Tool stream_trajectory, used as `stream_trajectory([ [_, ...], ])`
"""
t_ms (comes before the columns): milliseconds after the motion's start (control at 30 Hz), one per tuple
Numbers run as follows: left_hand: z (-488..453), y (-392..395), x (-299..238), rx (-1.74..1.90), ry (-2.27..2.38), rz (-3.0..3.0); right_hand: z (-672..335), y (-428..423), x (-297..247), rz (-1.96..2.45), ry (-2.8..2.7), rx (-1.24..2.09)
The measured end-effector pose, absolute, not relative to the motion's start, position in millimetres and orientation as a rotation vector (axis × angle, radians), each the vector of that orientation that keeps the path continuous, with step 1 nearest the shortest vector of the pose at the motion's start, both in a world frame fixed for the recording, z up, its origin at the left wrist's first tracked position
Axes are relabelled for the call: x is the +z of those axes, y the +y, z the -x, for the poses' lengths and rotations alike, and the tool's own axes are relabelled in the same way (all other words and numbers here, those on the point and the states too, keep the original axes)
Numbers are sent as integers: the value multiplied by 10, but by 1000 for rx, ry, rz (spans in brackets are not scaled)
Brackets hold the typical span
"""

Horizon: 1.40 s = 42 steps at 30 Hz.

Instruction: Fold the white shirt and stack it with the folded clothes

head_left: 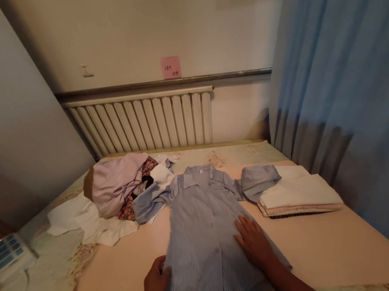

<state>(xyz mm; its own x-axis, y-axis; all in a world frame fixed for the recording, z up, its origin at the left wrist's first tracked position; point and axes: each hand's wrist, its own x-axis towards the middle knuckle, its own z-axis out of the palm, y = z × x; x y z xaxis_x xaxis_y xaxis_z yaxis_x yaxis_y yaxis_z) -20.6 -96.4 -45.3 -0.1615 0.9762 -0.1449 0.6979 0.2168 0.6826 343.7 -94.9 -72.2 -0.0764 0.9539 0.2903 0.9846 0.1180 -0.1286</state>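
A light blue striped shirt [201,224] lies spread flat, front up, collar away from me, on the table [125,263]. My right hand [255,242] rests flat on the shirt's lower right front, fingers stretched out and together. My left hand [157,278] is at the shirt's lower left edge, its fingers curled round the hem. The shirt's right sleeve [259,180] lies bunched against a stack of folded pale cloths [299,194]. Its left sleeve [148,205] reaches toward a heap of clothes.
A heap of unfolded clothes [115,189], lilac, white and patterned, lies at the back left. A white device with blue buttons [8,253] and a cord sits at the table's left edge. A radiator [145,121] lines the wall behind; a blue curtain [357,86] hangs on the right.
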Motion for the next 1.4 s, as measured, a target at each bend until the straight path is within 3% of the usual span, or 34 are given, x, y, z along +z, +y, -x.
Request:
stream_trajectory([
  [233,286,-1205,-525,647,2033,-1703,-3430,-978,-699,1908,-2099,-156],
  [367,190,-1375,-537,809,2104,-2141,-3424,-976,-689,1932,-2091,-137],
  [500,-108,-1577,-502,891,1712,-2587,-3420,-986,-679,1925,-2088,-119],
  [633,-399,-1700,-572,668,1217,-2800,-3431,-991,-654,1903,-2085,-101],
  [833,-524,-1617,-903,692,1020,-2900,-3414,-1039,-535,1853,-2050,161],
  [1067,-555,-1668,-846,683,1095,-2770,-3198,-1708,-443,1303,-2156,449],
  [1200,-549,-1674,-751,697,1061,-2593,-3099,-2017,-453,1288,-2228,621],
  [1400,-638,-1533,-494,707,1273,-1925,-3014,-2026,-524,1271,-2219,523],
])
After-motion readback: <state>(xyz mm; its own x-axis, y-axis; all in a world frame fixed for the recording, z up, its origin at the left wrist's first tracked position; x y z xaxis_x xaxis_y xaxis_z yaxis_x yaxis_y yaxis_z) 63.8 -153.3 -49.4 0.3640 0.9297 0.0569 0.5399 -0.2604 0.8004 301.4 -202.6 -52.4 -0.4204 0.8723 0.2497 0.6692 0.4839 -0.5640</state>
